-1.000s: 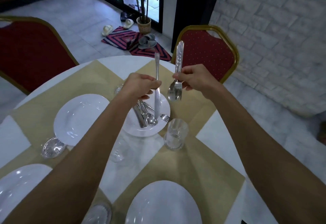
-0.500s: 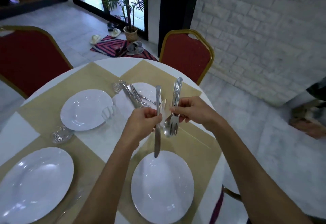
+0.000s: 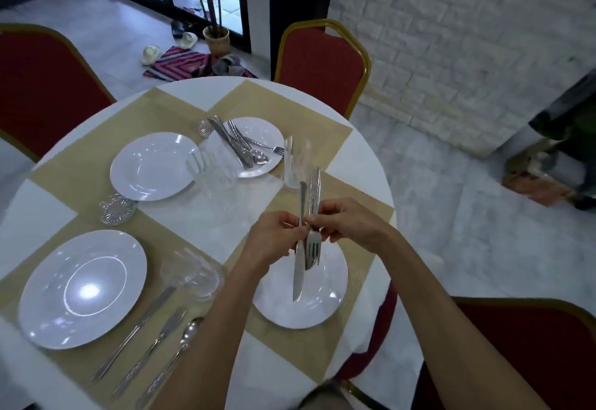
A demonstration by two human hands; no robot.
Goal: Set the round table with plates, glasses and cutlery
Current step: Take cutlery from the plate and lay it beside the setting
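Note:
My left hand (image 3: 274,235) pinches a table knife (image 3: 298,277), blade down, over the near right white plate (image 3: 329,306). Touching it, my right hand (image 3: 346,224) pinches a fork (image 3: 312,250) with its tines down, perhaps with a spoon behind it. The far plate (image 3: 271,133) carries several spare pieces of cutlery (image 3: 240,146). The near left plate (image 3: 82,288) has a knife, fork and spoon (image 3: 151,345) laid to its right. A fourth plate (image 3: 151,167) lies at the far left. Clear glasses (image 3: 295,164) stand among the plates on the round table (image 3: 206,216).
Beige placemats (image 3: 90,158) lie under the plates. Red chairs with gold frames (image 3: 322,61) ring the table at the back, left and near right. Glass coasters (image 3: 116,209) sit between plates. A stone wall is at the right, a potted palm and slippers at the door.
My view and both hands have drawn back from the far plate to the near right plate. The hands have come together, still holding the knife and the fork.

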